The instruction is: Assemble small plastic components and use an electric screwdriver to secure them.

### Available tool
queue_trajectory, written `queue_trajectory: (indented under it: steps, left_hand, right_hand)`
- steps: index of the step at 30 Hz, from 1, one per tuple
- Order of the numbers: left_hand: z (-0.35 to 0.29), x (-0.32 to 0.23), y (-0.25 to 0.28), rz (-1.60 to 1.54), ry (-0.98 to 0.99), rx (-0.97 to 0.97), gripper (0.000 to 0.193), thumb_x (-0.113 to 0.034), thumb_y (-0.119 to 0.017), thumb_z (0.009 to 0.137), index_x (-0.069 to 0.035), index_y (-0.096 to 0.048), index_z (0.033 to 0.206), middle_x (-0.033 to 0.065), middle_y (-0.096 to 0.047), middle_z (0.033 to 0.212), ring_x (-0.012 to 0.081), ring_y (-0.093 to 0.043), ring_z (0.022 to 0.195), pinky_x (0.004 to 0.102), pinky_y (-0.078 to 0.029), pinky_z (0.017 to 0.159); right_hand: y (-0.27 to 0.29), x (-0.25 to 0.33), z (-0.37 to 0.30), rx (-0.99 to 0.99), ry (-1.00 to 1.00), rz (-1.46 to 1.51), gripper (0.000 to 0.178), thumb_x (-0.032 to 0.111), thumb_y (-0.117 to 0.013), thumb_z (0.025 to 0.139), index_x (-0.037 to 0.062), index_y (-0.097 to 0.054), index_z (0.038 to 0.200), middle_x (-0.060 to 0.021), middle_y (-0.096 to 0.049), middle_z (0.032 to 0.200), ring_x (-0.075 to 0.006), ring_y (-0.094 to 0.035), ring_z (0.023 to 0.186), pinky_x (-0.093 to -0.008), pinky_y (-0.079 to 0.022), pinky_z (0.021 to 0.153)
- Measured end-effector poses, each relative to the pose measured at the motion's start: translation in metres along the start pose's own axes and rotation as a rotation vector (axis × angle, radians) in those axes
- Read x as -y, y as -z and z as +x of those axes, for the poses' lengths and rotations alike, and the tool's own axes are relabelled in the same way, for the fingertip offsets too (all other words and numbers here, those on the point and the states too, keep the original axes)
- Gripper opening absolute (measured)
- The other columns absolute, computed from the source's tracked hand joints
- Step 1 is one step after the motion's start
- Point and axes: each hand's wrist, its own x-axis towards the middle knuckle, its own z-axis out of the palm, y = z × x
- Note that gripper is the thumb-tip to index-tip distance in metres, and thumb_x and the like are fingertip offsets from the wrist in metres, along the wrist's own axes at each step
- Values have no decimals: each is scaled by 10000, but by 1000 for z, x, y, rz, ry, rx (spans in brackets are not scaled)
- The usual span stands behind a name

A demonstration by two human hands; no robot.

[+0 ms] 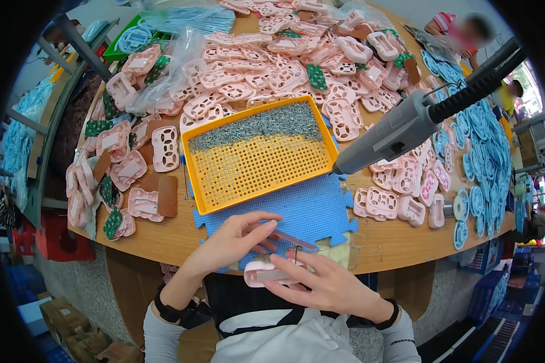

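Near the table's front edge, my left hand (239, 237) pinches one end of a flat, pinkish-grey strip (295, 239) between thumb and fingers. My right hand (322, 279) grips a pale pink plastic shell (258, 274) that is hollow on its upper side, just below the strip. Thin red and dark wires (295, 253) show between the strip and the right fingers; where they end is hidden. Both hands are over the near edge of a blue foam mat (309, 209).
A yellow perforated tray (266, 193) with many small screws (266, 124) lies beyond my hands. A grey electric screwdriver (393, 134) hangs in from the right. Pink plastic parts (248, 72) pile up behind and beside the tray, blue ones (490, 163) at right. Other people are farther back.
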Motion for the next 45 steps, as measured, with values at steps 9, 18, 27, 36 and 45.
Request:
queue_trajectory:
  steps: [9,18,27,36,45]
  left_hand:
    - [-6,-52,-25,860,-633,-417,309,-194,-647,814,-9,-615,1060,155,-638,883,286,-626,802,359,-496,694]
    - [39,-57,-73,1565,-349,-116,245,-273,-689,729,-36,-640,695,129,-621,634,286,-640,621,364,-503,543]
    - [13,-57,-68,1472,-344,-391,205,-110,-686,715,-1,-591,860,142,-617,739,256,-652,657,335,-505,539]
    - [1,9,-49,439,-598,-626,120,4,-572,870,52,-560,979,134,-646,938,145,-661,816,255,-547,674]
    - [9,39,-37,140,-769,-738,135,2,-601,838,19,-493,918,199,-592,1085,191,-618,944,267,-522,774]
  right_hand:
    - [-10,-19,10,-33,-5,-125,426,155,-629,724,189,-590,1146,-85,-528,1183,-266,-524,1031,-432,-403,937]
    - [-25,-19,-15,24,1,17,444,148,-571,730,153,-575,1174,-89,-513,1158,-284,-501,1096,-465,-382,968]
    - [-20,-26,-15,-154,-212,345,471,38,-665,738,83,-519,1185,-169,-464,1173,-327,-534,1064,-393,-475,891]
    - [-38,-52,-5,-301,-394,549,539,89,-717,753,43,-456,1222,-157,-461,1229,-334,-515,1109,-372,-471,888]
    - [-31,-49,6,-233,-411,347,495,103,-726,714,30,-516,1157,-138,-507,1203,-324,-499,1102,-390,-428,911]
